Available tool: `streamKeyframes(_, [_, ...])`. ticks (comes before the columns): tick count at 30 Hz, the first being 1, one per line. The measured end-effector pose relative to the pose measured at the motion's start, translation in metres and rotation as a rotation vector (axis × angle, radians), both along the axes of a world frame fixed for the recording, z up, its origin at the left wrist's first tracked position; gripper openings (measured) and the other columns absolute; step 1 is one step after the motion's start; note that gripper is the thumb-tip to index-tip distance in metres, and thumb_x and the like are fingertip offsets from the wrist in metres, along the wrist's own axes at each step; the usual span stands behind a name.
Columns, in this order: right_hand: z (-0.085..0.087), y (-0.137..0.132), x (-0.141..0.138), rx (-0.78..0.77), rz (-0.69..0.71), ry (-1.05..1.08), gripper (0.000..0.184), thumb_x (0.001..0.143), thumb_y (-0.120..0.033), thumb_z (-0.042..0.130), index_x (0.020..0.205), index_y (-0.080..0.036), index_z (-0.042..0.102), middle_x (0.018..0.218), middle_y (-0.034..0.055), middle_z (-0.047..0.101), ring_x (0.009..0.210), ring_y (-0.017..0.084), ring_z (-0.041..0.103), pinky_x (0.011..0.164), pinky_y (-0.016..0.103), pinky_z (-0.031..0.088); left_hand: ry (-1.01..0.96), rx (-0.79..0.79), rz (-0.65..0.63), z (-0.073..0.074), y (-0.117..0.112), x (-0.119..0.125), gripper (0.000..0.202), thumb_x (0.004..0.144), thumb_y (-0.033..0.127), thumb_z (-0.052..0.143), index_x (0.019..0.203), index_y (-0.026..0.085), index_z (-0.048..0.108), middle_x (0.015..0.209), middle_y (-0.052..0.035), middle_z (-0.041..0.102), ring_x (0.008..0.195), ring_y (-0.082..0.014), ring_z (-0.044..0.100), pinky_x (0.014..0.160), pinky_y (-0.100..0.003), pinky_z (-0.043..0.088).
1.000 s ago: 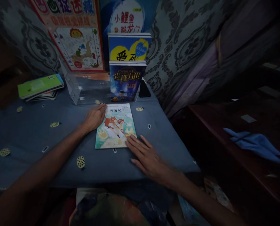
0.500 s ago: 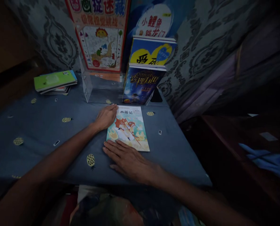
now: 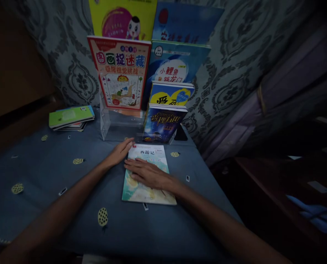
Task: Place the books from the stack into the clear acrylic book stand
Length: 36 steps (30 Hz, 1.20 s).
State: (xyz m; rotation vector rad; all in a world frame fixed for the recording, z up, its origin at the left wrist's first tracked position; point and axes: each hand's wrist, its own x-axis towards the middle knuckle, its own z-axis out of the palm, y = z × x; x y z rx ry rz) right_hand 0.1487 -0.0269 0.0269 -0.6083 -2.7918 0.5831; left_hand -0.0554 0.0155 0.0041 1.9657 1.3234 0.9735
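A thin paperback book point(image 3: 149, 196) with a pale teal illustrated cover lies flat on the table, its title at the far end. My left hand point(image 3: 121, 151) rests by its far left corner, fingers stretched forward and touching the edge. Across the middle of the cover lies my right hand point(image 3: 149, 174), palm down, fingers extended to the left and hiding much of the picture. Neither hand grips anything. Just beyond the book stands a clear acrylic display rack point(image 3: 119, 128) holding several upright books, among them a dark blue book point(image 3: 163, 124) low on the right.
A small stack of books with a green one point(image 3: 71, 116) on top lies at the back left. A dark flat object point(image 3: 181, 134) sits right of the rack. Patterned cloth point(image 3: 80, 73) covers the wall behind. The blue tablecloth point(image 3: 55, 220) ends in a slanting right edge.
My right hand has moved from the book's near left corner up onto the middle of its cover. My left hand stays at the far left corner. The view has tilted up, showing more upper books.
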Motion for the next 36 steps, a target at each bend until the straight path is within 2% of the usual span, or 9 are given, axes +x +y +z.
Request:
streamKeyframes(4, [-0.006,0.032,0.002,0.057,-0.081,-0.012,0.046,0.103,-0.032,0.040,0.147,-0.022,0.046,0.156,0.0069,0.042,0.146,0.020,0.034,0.122,0.042,0.026,-0.094,-0.040,0.023,-0.003,0.002,0.000,0.050,0.102,0.048,0.031,0.139,0.017,0.045,0.134,-0.0113,0.064,0.127,-0.0213,0.058,0.110,-0.039,0.043])
streamKeyframes(7, [-0.010,0.049,0.011,0.087,-0.205,0.005,0.047,0.103,-0.032,0.038,0.148,-0.020,0.045,0.155,0.0088,0.043,0.145,0.020,0.036,0.121,0.043,0.029,-0.091,-0.027,0.029,-0.004,0.003,0.001,0.051,0.102,0.048,0.029,0.140,0.017,0.044,0.136,-0.0124,0.063,0.126,-0.0215,0.059,0.108,-0.039,0.046])
streamKeyframes(13, [-0.026,0.056,0.042,0.107,-0.476,0.007,0.052,0.102,-0.036,0.035,0.145,-0.009,0.047,0.153,0.0189,0.043,0.145,0.026,0.036,0.120,0.051,0.027,-0.041,0.012,0.034,-0.004,0.001,0.002,0.052,0.101,0.050,0.031,0.135,0.016,0.050,0.135,-0.0118,0.063,0.127,-0.0225,0.058,0.109,-0.038,0.045])
streamKeyframes(18, [-0.047,0.041,0.063,0.130,-0.613,0.106,0.054,0.102,-0.039,0.032,0.147,-0.012,0.045,0.154,0.0167,0.042,0.147,0.027,0.033,0.120,0.053,0.029,0.208,0.119,0.011,-0.008,-0.005,0.004,0.051,0.100,0.045,0.032,0.136,0.016,0.053,0.139,-0.0115,0.060,0.128,-0.0248,0.058,0.109,-0.041,0.044])
streamKeyframes(22, [-0.055,0.034,0.069,0.110,-0.624,0.179,0.056,0.103,-0.041,0.027,0.146,-0.011,0.046,0.153,0.0161,0.043,0.147,0.027,0.032,0.121,0.051,0.028,0.524,0.196,-0.026,-0.013,-0.013,0.010,0.050,0.099,0.039,0.035,0.140,0.016,0.052,0.152,-0.0152,0.045,0.142,-0.0279,0.042,0.116,-0.052,0.031])
streamKeyframes(25, [-0.055,0.037,0.070,0.055,-0.628,0.233,0.055,0.103,-0.043,0.028,0.144,-0.015,0.049,0.151,0.0132,0.048,0.145,0.026,0.035,0.121,0.051,0.029,0.698,0.229,-0.049,-0.012,-0.015,0.015,0.051,0.099,0.039,0.038,0.143,0.015,0.047,0.154,-0.0173,0.040,0.145,-0.0295,0.035,0.118,-0.057,0.022])
streamKeyframes(29, [-0.048,0.043,0.074,-0.086,-0.689,0.311,0.054,0.101,-0.044,0.030,0.143,-0.016,0.051,0.148,0.0124,0.051,0.141,0.025,0.043,0.118,0.048,0.034,0.753,0.251,-0.124,-0.007,-0.007,0.032,0.053,0.101,0.040,0.037,0.145,0.013,0.044,0.154,-0.0185,0.040,0.146,-0.0285,0.033,0.119,-0.051,0.023])
streamKeyframes(32, [-0.040,0.045,0.078,-0.201,-0.724,0.397,0.056,0.101,-0.046,0.031,0.146,-0.017,0.046,0.148,0.0108,0.052,0.138,0.023,0.048,0.117,0.044,0.036,0.737,0.257,-0.184,-0.003,0.001,0.054,0.054,0.101,0.041,0.035,0.147,0.012,0.041,0.156,-0.0184,0.038,0.147,-0.0278,0.032,0.118,-0.048,0.026])
streamKeyframes(36, [-0.035,0.046,0.081,-0.386,-0.795,0.557,0.060,0.101,-0.052,0.033,0.150,-0.018,0.041,0.148,0.0095,0.053,0.141,0.021,0.044,0.120,0.042,0.030,0.763,0.257,-0.278,0.003,0.004,0.087,0.058,0.102,0.042,0.032,0.148,0.007,0.037,0.158,-0.0200,0.032,0.149,-0.0277,0.026,0.120,-0.047,0.022])
